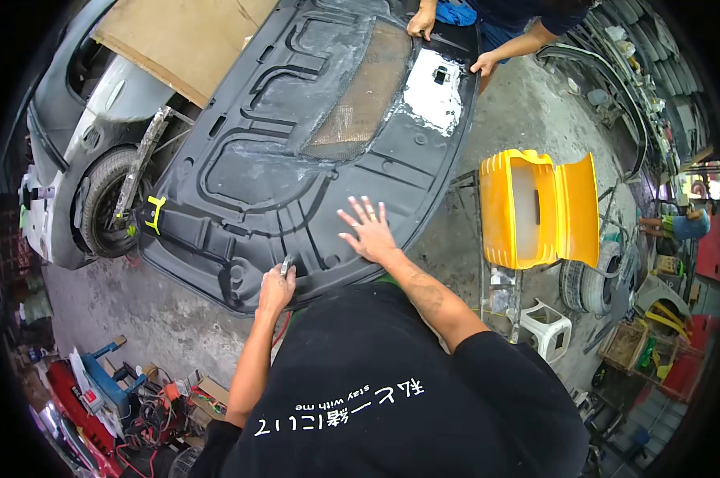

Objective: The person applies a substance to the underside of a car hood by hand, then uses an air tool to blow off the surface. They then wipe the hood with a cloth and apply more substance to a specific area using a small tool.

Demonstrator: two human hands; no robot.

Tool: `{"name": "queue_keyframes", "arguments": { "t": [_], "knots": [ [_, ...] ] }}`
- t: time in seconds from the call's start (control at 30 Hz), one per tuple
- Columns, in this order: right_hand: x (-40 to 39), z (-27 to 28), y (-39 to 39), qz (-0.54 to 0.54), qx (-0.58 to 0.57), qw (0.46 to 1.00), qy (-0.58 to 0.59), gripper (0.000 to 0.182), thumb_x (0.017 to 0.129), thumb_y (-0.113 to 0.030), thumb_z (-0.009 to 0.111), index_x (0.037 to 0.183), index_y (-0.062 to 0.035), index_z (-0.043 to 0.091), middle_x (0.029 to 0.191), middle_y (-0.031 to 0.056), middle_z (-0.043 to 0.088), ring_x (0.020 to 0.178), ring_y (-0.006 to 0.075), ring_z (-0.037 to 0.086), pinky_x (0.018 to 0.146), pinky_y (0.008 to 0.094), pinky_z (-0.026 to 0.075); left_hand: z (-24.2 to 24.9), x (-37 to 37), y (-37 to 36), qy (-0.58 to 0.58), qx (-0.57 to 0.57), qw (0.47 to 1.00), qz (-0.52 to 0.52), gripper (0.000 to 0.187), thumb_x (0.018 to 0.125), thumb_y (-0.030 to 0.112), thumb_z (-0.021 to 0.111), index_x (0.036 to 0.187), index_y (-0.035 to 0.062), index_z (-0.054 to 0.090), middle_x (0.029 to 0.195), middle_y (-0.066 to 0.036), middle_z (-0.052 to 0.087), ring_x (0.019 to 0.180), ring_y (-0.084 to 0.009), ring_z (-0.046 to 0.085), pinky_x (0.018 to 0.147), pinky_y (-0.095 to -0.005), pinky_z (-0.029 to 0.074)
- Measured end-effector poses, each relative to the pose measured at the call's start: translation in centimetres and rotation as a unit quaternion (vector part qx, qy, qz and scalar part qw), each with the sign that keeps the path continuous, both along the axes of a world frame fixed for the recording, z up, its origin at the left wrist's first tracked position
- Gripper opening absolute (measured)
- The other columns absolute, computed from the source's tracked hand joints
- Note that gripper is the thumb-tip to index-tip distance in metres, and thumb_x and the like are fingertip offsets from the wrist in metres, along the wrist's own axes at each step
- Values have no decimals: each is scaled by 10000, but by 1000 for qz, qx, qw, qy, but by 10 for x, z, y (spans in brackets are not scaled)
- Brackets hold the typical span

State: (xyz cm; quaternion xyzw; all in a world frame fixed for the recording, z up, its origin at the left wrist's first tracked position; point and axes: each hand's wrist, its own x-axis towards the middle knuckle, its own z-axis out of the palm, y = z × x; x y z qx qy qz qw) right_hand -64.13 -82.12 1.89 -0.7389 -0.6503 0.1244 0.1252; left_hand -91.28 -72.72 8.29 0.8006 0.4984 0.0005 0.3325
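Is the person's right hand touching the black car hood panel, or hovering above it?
Touching. The head view shows the right hand pressed flat, fingers spread, on the black hood panel near its closest edge, with no gap visible.

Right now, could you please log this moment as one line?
left hand: grips small tool | right hand: flat on black hood panel | co-worker's hands: far edge

Black car hood (pixel 296 159) lies underside up, patched.

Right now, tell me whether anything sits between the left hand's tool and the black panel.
Nothing visible does. The left hand holds a small metal tool right at the black panel; the right hand lies flat on it alongside.
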Motion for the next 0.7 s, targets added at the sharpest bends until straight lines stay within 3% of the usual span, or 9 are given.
{"name": "queue_keyframes", "arguments": {
  "t": [0.17,0.2,0.3,0.4,0.47,0.53,0.57,0.6,0.7],
  "knots": [
    [50,6,-58,-210,-79,972,-66,671,1008,-524,504,1585,-217,354,1685,115,209,1558,374,143,1206,672,109,-16,-11,-16,4,-62,997,45,359,969,304,602,962,-46,682,882,-324,674,920,-518,641,784,-570,501],
    [56,5,-65,-211,-79,972,-67,671,1008,-524,504,1585,-217,354,1685,115,209,1558,374,143,1206,672,109,-15,-10,-16,11,-80,995,57,366,970,309,603,964,-48,680,885,-327,672,928,-519,639,789,-571,500],
    [64,5,-77,-332,-77,938,59,790,982,-521,557,1614,-147,265,1702,114,139,1567,371,94,1205,665,134,-18,-7,-20,-4,-71,996,47,379,973,328,606,972,-43,678,881,-320,676,927,-520,639,798,-570,498],
    [62,-6,-74,-359,-7,929,91,817,980,-506,562,1613,-99,245,1704,111,129,1568,376,68,1207,659,142,-22,-5,-23,-5,-57,998,24,380,975,334,604,981,-39,675,881,-313,678,917,-517,642,796,-570,496],
    [60,-7,-69,-361,-14,928,94,824,983,-477,559,1612,-63,225,1706,113,119,1569,381,50,1204,673,116,-21,-5,-20,-3,-49,998,29,371,973,326,611,962,-39,673,866,-313,675,908,-514,642,786,-571,496],
    [56,-3,-59,-367,-81,927,23,819,985,-458,556,1611,-53,218,1708,114,109,1568,383,48,1196,691,83,-18,-7,-20,-28,-69,996,44,356,967,316,620,959,-36,675,856,-318,667,900,-519,637,773,-554,502],
    [53,3,-55,-373,-76,924,35,726,999,-349,527,1600,-45,254,1703,113,140,1567,381,74,1190,703,58,-19,-7,-18,-32,-68,996,41,359,965,320,622,971,-35,677,864,-319,668,904,-520,636,775,-550,504],
    [51,0,-52,-365,-68,928,33,726,999,-349,527,1600,-45,254,1703,113,140,1567,381,74,1190,703,58,-19,-8,-20,-34,-72,996,38,363,963,324,623,983,-34,679,872,-321,669,909,-521,636,778,-546,507],
    [43,-2,-34,-228,-88,969,-30,617,959,-132,477,1558,-44,355,1681,107,236,1557,355,174,1196,697,65,-18,-6,-21,-38,-87,993,64,360,961,324,625,983,-32,679,875,-319,671,914,-519,638,779,-548,508]
  ]
}}
